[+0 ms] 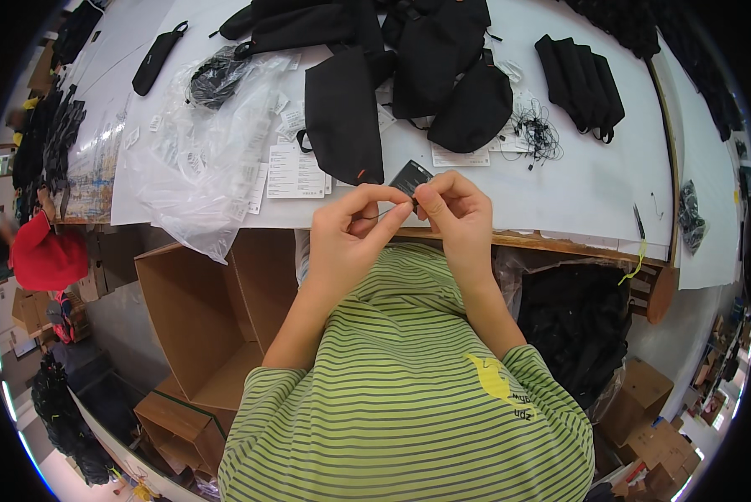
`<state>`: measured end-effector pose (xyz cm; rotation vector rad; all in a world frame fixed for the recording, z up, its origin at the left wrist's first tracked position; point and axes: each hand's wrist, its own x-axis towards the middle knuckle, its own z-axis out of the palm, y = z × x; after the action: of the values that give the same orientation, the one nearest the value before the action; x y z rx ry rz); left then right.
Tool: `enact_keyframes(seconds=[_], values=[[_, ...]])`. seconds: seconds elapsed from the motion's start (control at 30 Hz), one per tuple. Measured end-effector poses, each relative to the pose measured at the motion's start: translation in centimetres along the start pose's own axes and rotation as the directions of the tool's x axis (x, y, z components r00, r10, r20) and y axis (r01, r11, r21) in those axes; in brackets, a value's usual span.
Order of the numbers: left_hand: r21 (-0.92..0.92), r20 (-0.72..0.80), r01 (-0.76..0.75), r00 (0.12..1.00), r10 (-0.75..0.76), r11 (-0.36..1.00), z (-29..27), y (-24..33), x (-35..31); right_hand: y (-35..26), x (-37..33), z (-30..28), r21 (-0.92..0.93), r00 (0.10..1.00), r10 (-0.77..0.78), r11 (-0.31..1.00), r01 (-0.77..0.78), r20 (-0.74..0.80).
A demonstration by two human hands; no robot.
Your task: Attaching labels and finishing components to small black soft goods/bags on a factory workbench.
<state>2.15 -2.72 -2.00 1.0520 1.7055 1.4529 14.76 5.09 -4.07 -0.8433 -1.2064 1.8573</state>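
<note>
In front of my body, at the table's near edge, both hands meet with their fingertips pinched together. My left hand (350, 234) pinches a thin black cord (383, 213), which shows between its thumb and fingers. My right hand (461, 216) is closed at the lower end of a black hang tag (410, 176) that points away from me. The fingers hide where cord and tag meet. Just beyond lies a flat black fabric pouch (343, 115) with a side loop and a small orange mark. White printed cards (295, 173) lie left of it.
More black pouches (439, 67) pile up at the back. A tangle of black cords (536, 138) lies right, near stacked black pouches (579, 88). Clear plastic bags (204, 155) hang over the left edge. A pen-like tool (639, 220) lies right; an open cardboard box (195, 314) stands below left.
</note>
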Motion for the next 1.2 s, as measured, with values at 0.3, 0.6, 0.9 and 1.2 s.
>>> enact_keyframes(seconds=[0.3,0.6,0.9,1.2], values=[[0.040,0.001,-0.028,1.000,0.028,0.999,-0.4,0.0,0.0,0.2,-0.2,0.3,-0.048,0.999,-0.050,0.998,0.051,0.018],[0.087,-0.036,-0.043,0.998,0.046,0.995,0.6,-0.4,0.8,0.5,-0.3,0.5,-0.055,0.991,-0.082,0.996,0.077,-0.102],[0.566,0.483,-0.515,0.840,0.247,0.644,-4.1,-3.6,13.2,0.0,0.4,-2.1,0.074,0.987,-0.001,0.997,0.014,-0.163],[0.697,0.516,-0.654,0.742,0.429,0.294,-6.4,-2.3,15.8,0.4,0.3,-5.1,0.206,0.985,0.029,0.979,0.007,-0.171]])
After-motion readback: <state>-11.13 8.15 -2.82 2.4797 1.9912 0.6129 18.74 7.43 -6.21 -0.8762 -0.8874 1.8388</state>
